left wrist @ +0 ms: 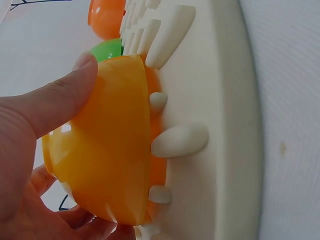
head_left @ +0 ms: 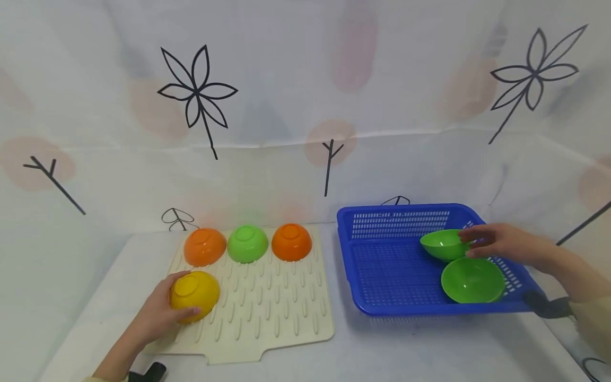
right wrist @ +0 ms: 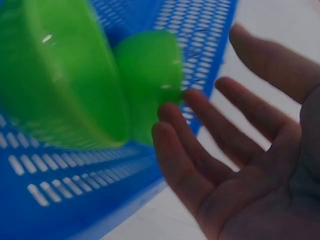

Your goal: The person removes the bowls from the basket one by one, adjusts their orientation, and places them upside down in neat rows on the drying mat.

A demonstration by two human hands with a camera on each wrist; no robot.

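At the near left of a cream drying rack (head_left: 286,329) with raised pegs, my left hand (head_left: 157,310) grips an upside-down yellow bowl (head_left: 202,289). The left wrist view shows the bowl's rim (left wrist: 142,135) right against the pegs, with the thumb on one side and the other fingers on the opposite side. Over the right end of a blue basket (head_left: 382,309), my right hand (head_left: 506,244) is spread with nothing in its grasp. Its fingertips are close to a tilted green bowl (head_left: 441,245) in the basket. Nearer the front lies a second green bowl (head_left: 472,281).
Along the rack's far edge, an orange bowl (head_left: 205,248), a light green bowl (head_left: 247,244) and another orange bowl (head_left: 291,243) sit upside down in a row. A patterned white cloth (head_left: 267,106) hangs behind. The basket stands to the right of the rack.
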